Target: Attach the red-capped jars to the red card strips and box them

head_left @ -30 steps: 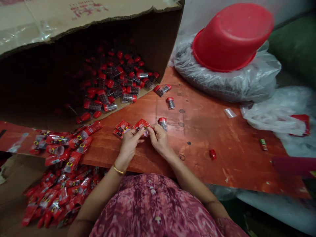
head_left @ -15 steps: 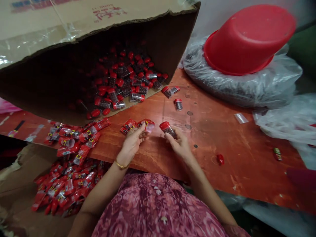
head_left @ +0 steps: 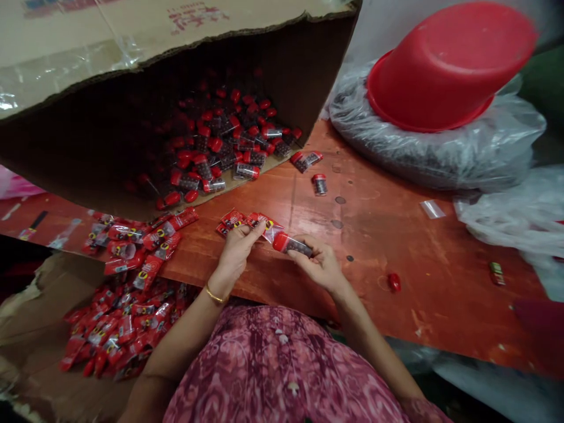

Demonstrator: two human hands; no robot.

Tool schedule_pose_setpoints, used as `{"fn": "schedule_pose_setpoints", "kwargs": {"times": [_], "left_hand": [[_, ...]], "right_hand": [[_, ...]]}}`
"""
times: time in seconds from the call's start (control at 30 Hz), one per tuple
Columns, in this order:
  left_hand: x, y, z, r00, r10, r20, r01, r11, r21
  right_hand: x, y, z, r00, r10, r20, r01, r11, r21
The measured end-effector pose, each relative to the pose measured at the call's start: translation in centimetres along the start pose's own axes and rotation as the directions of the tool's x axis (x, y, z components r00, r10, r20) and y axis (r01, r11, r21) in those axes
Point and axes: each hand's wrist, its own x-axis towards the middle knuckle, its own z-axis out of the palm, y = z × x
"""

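My left hand (head_left: 238, 249) pinches a red printed plastic pouch (head_left: 270, 225) with a clear part. My right hand (head_left: 321, 261) grips a small clear jar (head_left: 296, 244) with a red lid and dark contents. The jar is tilted on its side, and its lid end meets the mouth of the pouch; how far in it sits I cannot tell. Beside my left fingers lie more flat red pouches (head_left: 231, 220) on the wooden table (head_left: 361, 317). A similar jar (head_left: 319, 184) stands farther back, with others (head_left: 305, 160) close to the box.
A large cardboard box (head_left: 335, 64) on its side holds many red-lidded jars. Filled red packets (head_left: 127, 235) lie at the table's left edge, above a heap of packets (head_left: 118, 335). A red tub (head_left: 453, 64) rests on a plastic bag (head_left: 423, 155). A red lid (head_left: 393, 282) lies right.
My right hand has moved the jar left and turned it, so its lid end now meets the pouch. My left hand stays nearly in place.
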Motion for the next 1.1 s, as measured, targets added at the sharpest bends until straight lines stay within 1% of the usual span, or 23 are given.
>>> {"fn": "schedule_pose_setpoints", "kwargs": {"times": [0.1,0.17,0.3,0.37,0.5,0.6,0.7,0.8,0.97,1.03,1.1], "left_hand": [[0.2,-0.6,-0.4,0.998,0.059,0.019,-0.06,0.996,0.068],[0.3,-0.9,-0.6,0.997,0.067,0.032,-0.069,0.994,0.085],[0.4,-1.2,-0.7,0.997,0.056,0.055,-0.06,0.996,0.071],[0.5,-1.3,-0.8,0.997,0.06,0.05,-0.063,0.996,0.067],[0.6,-1.0,-0.9,0.999,0.035,0.015,-0.036,0.999,0.013],[0.5,-0.6,-0.7,0.999,-0.006,0.051,0.007,1.0,-0.01],[0.2,-0.4,-0.6,0.996,-0.011,0.087,0.007,0.999,0.037],[0.2,-0.5,-0.9,0.995,0.028,0.092,-0.038,0.994,0.107],[0.4,-0.8,-1.7,0.982,0.142,0.126,-0.172,0.946,0.276],[0.3,-1.0,-1.7,0.977,0.167,0.136,-0.2,0.937,0.286],[0.1,-1.3,-1.3,0.976,0.18,0.123,-0.206,0.947,0.246]], "right_hand": [[0.2,-0.3,0.1,0.998,0.064,0.027,-0.066,0.995,0.077],[0.3,-0.4,0.0,0.989,0.132,0.067,-0.14,0.981,0.136],[0.5,-0.1,-0.3,0.945,0.275,0.175,-0.311,0.923,0.228],[0.5,0.1,-0.4,0.931,0.302,0.205,-0.348,0.905,0.247],[0.2,0.1,-0.1,0.948,0.236,0.214,-0.286,0.926,0.245],[0.0,-0.3,0.1,0.962,0.203,0.182,-0.242,0.942,0.231],[0.0,-0.5,0.0,0.968,0.195,0.16,-0.226,0.952,0.206],[0.1,-0.5,-0.2,0.968,0.194,0.158,-0.222,0.957,0.189],[0.2,-0.4,-0.2,0.954,0.219,0.204,-0.261,0.943,0.207],[0.1,-0.4,0.0,0.96,0.205,0.193,-0.244,0.947,0.207],[0.1,-0.3,0.3,0.975,0.168,0.149,-0.195,0.961,0.194]]}}
